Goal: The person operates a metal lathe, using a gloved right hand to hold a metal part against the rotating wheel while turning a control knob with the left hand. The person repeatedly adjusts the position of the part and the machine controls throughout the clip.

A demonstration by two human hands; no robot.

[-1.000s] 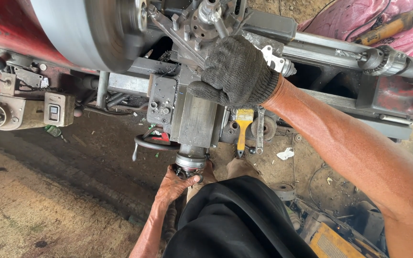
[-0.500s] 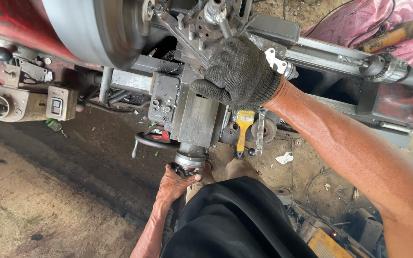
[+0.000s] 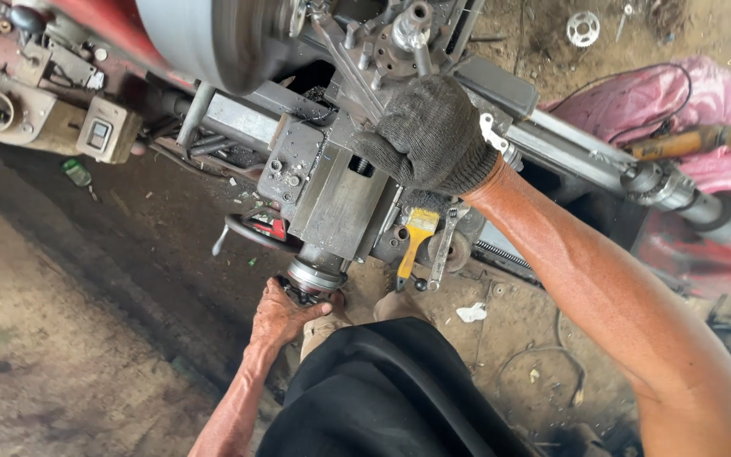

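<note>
Handwheel (image 3: 315,278) at carriage front, low centre | left hand (image 3: 285,311) closed around it, unchanged from a second before | gloved right hand (image 3: 429,135) kept clamped atop tool post (image 3: 408,42) | yellow brush (image 3: 416,237) beside.

We see a coarse grey knit glove (image 3: 433,135) on our right hand, cloth against the dull, greasy metal of the carriage (image 3: 340,199). The handwheel (image 3: 315,275) is worn steel with a faint shine. The chuck (image 3: 213,34) looks smooth, brushed metal. The brush (image 3: 416,233) has a glossy yellow handle. The floor (image 3: 52,338) is rough, dusty concrete.
</note>
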